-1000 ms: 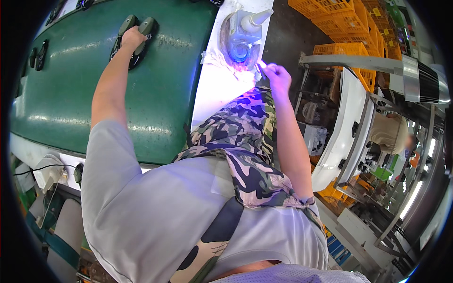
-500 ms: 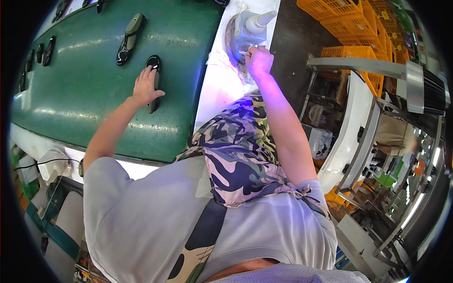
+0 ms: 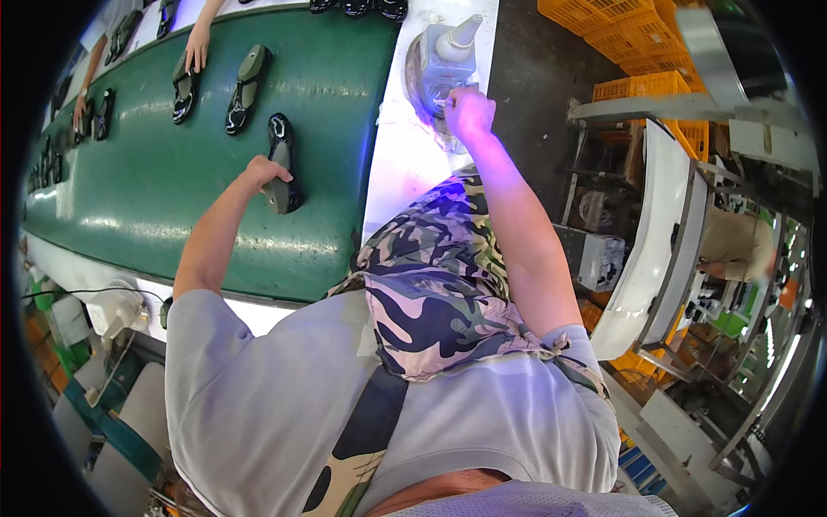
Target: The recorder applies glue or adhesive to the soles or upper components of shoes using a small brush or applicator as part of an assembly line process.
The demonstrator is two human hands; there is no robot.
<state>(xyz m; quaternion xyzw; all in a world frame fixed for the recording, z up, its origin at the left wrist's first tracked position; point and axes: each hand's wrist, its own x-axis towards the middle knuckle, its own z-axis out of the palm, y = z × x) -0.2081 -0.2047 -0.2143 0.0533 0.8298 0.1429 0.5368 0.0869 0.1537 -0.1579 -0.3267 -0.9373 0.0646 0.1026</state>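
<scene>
My left hand is closed round the middle of a glossy black shoe on the green work surface. The shoe's toe points away from me, and a grey-green last shows at its heel end. My right hand is closed in a fist beside a translucent square container with a white cone-shaped nozzle. A small pale tip shows at its fingers, but I cannot make out what it holds. A second black shoe on its last lies beyond my left hand, apart from it.
Another person's hand touches a black shoe at the far side. A second hand is near more shoes at far left. Stacked orange crates and a metal frame stand at right.
My left hand has gone from lying spread over the shoe to gripping its middle, and the shoe has tilted. Other people's hands have come in at the far side. My right hand stays by the container.
</scene>
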